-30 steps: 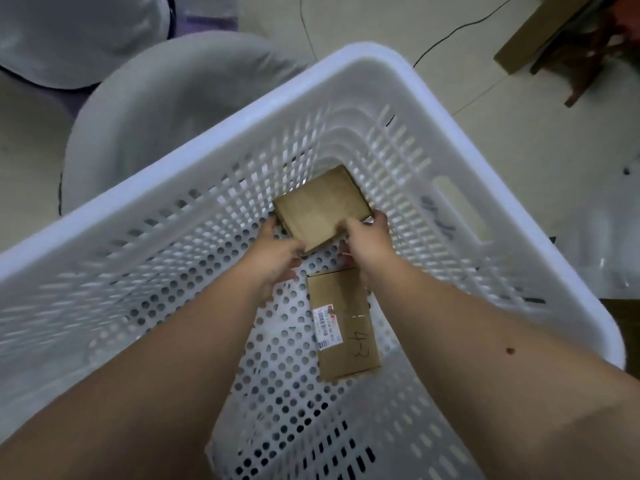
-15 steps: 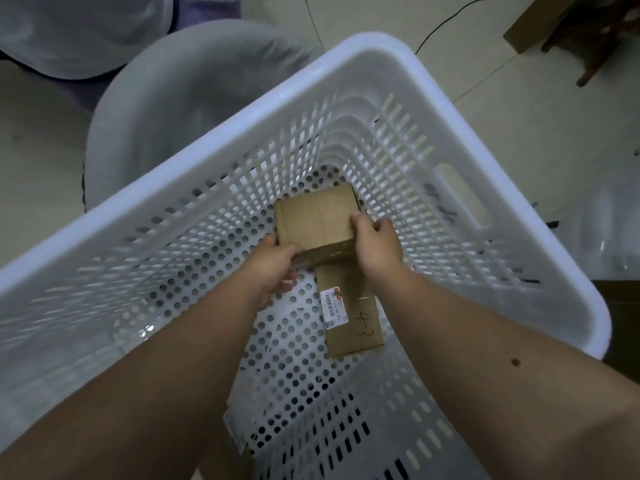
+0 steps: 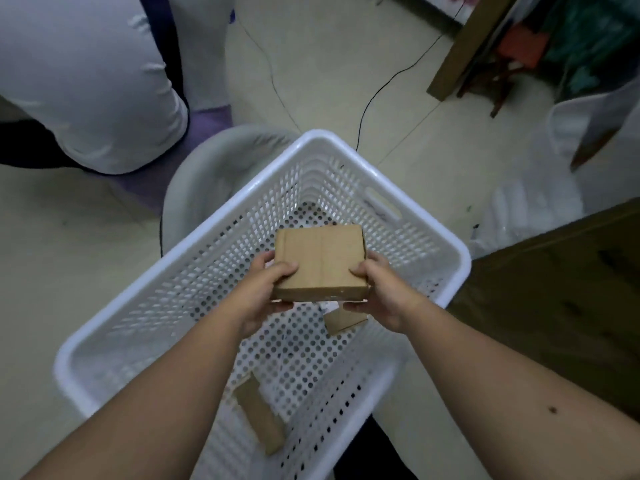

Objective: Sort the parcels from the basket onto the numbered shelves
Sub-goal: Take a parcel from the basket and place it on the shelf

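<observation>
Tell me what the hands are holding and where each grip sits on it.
A cardboard parcel, held above the basket: left hand grips its near left corner, right hand its near right corner.

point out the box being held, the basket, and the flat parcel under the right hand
box (image 3: pixel 320 261), head view, top face
basket (image 3: pixel 384 178), head view, far rim
flat parcel (image 3: pixel 343 322), head view, visible corner

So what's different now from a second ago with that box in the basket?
The brown box has come up from the floor of the white basket. The left hand and right hand gripped it a second ago and now hold it above the rim by its near corners. The camera pulled back too. The flat parcel under the box stays on the basket floor.
</observation>
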